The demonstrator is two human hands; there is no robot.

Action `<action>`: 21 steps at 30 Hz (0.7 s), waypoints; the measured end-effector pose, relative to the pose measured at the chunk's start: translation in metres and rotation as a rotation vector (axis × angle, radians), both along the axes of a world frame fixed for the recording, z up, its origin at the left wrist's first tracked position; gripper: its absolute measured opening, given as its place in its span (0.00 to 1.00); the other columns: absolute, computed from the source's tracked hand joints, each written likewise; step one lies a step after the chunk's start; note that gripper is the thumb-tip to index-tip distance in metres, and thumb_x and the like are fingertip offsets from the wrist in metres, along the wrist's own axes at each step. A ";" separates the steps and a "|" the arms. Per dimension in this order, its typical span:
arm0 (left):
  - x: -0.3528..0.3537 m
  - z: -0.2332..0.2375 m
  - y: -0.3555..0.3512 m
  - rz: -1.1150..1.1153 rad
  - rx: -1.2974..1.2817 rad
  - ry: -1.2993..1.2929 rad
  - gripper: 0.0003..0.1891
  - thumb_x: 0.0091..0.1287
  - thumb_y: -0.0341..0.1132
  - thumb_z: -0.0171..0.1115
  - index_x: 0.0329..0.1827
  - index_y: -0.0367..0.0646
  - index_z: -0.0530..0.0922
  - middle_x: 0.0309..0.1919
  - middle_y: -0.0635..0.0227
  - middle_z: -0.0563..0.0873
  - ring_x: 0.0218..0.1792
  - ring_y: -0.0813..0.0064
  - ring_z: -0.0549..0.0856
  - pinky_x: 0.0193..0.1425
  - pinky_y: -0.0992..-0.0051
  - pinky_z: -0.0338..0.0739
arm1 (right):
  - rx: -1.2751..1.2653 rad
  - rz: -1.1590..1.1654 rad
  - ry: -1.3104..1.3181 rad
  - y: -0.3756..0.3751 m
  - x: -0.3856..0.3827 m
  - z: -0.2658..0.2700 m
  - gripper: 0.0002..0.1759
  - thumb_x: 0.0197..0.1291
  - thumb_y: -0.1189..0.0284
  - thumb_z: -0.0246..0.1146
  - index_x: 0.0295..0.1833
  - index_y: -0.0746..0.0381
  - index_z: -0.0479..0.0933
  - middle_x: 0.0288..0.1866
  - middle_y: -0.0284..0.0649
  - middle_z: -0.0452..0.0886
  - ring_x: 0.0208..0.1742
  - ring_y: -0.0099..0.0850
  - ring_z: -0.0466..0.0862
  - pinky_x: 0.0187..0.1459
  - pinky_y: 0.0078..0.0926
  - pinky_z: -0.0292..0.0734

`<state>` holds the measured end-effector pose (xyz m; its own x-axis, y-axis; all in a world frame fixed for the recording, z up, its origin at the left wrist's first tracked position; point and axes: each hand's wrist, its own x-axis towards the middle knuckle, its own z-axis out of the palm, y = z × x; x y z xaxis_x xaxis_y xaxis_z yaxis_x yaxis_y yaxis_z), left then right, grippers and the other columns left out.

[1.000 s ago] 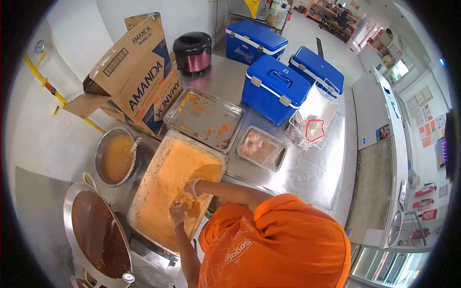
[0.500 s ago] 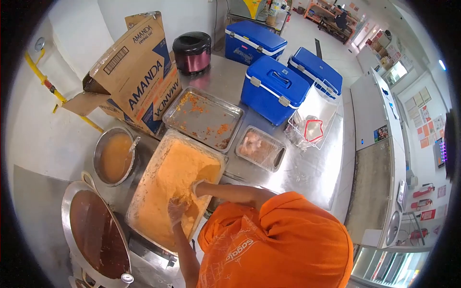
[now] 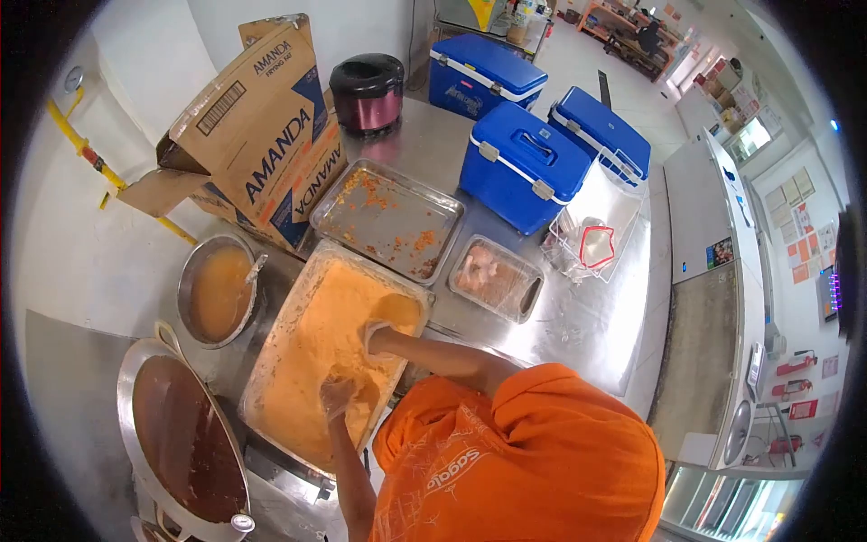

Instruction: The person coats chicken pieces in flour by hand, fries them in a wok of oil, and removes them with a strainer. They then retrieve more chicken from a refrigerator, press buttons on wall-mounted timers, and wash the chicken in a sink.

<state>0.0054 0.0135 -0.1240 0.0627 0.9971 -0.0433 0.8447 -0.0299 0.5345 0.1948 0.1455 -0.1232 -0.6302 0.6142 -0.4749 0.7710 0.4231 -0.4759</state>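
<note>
A large metal tray (image 3: 271, 361) holds orange-yellow powder (image 3: 330, 312). Both my hands are in it and look thinly gloved. My right hand (image 3: 376, 338) is pressed into the powder near the tray's right side, its fingertips hidden. Lower and to the left, my left hand (image 3: 338, 394) points down into the powder beside a hollow. A brownish, coated patch shows at its fingers, too blurred to tell whether it is held. A bowl of cloudy orange-brown liquid (image 3: 222, 287) stands left of the tray.
A wide pan of dark oil (image 3: 185, 434) stands at lower left. Beyond the tray are a crumb-strewn pan (image 3: 384, 226), a cardboard box (image 3: 262, 135), a dark red pot (image 3: 367, 95), a plastic container of raw meat (image 3: 497, 278), blue coolers (image 3: 524, 167) and a wire basket (image 3: 591, 244).
My right hand has shifted slightly up and away from my left hand, widening the gap between them. My left hand stays at nearly the same spot. The whole view has moved slightly.
</note>
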 end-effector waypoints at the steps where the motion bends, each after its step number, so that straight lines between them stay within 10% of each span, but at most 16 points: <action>1: 0.006 0.012 -0.001 0.005 -0.003 0.003 0.18 0.50 0.48 0.64 0.26 0.40 0.77 0.24 0.64 0.83 0.26 0.70 0.82 0.29 0.72 0.75 | 0.012 -0.012 -0.078 -0.003 0.001 -0.016 0.10 0.48 0.68 0.60 0.20 0.61 0.75 0.18 0.41 0.70 0.19 0.35 0.65 0.20 0.31 0.62; 4: 0.015 0.019 -0.004 0.213 -0.155 -0.325 0.20 0.49 0.50 0.65 0.27 0.39 0.77 0.24 0.64 0.82 0.26 0.71 0.81 0.29 0.73 0.75 | 0.063 0.194 -0.288 -0.006 0.002 -0.021 0.09 0.51 0.69 0.59 0.22 0.60 0.74 0.19 0.39 0.69 0.17 0.32 0.63 0.18 0.31 0.60; 6: 0.012 -0.023 -0.004 0.315 -0.125 -0.015 0.19 0.48 0.47 0.67 0.30 0.38 0.78 0.23 0.69 0.81 0.25 0.75 0.80 0.29 0.74 0.75 | 0.100 0.400 -0.417 -0.003 0.011 -0.034 0.10 0.54 0.69 0.57 0.22 0.59 0.73 0.19 0.36 0.69 0.17 0.29 0.61 0.17 0.33 0.58; 9: -0.015 -0.108 -0.014 0.149 0.221 0.775 0.18 0.47 0.42 0.68 0.39 0.41 0.78 0.29 0.68 0.83 0.27 0.76 0.80 0.33 0.76 0.74 | -0.277 0.097 -0.304 0.011 0.022 -0.057 0.10 0.57 0.67 0.54 0.29 0.59 0.77 0.20 0.37 0.69 0.19 0.31 0.64 0.21 0.34 0.62; 12: 0.024 0.026 -0.007 0.206 -0.125 -0.673 0.22 0.47 0.43 0.69 0.43 0.40 0.77 0.30 0.66 0.83 0.28 0.75 0.81 0.34 0.75 0.75 | -0.075 0.099 -0.128 0.017 0.021 0.020 0.10 0.47 0.69 0.60 0.35 0.63 0.78 0.33 0.45 0.78 0.30 0.39 0.76 0.26 0.37 0.71; 15: 0.049 0.102 -0.008 0.236 0.037 -0.289 0.11 0.46 0.38 0.66 0.24 0.39 0.78 0.17 0.66 0.80 0.19 0.74 0.79 0.26 0.73 0.73 | -0.068 0.191 -0.335 0.010 0.028 0.060 0.15 0.60 0.65 0.52 0.48 0.59 0.75 0.47 0.39 0.75 0.43 0.35 0.74 0.38 0.34 0.71; 17: 0.052 0.100 -0.003 0.293 -0.069 -0.338 0.11 0.46 0.38 0.66 0.24 0.39 0.78 0.17 0.67 0.80 0.19 0.74 0.78 0.26 0.73 0.73 | 0.272 0.070 0.003 0.016 0.019 -0.006 0.14 0.46 0.66 0.61 0.37 0.63 0.78 0.39 0.47 0.80 0.36 0.41 0.79 0.28 0.38 0.74; 21: 0.023 0.030 -0.010 0.171 -0.019 -0.306 0.12 0.47 0.39 0.66 0.27 0.38 0.79 0.19 0.66 0.81 0.23 0.76 0.79 0.29 0.73 0.74 | 0.230 0.003 0.030 0.025 0.003 -0.031 0.12 0.48 0.66 0.60 0.35 0.63 0.78 0.38 0.45 0.80 0.35 0.38 0.79 0.28 0.37 0.74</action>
<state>0.0288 0.0031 -0.0944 -0.0920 0.9935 -0.0667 0.6369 0.1102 0.7631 0.1982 0.1704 -0.1544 -0.6442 0.7018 -0.3041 0.7564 0.5256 -0.3894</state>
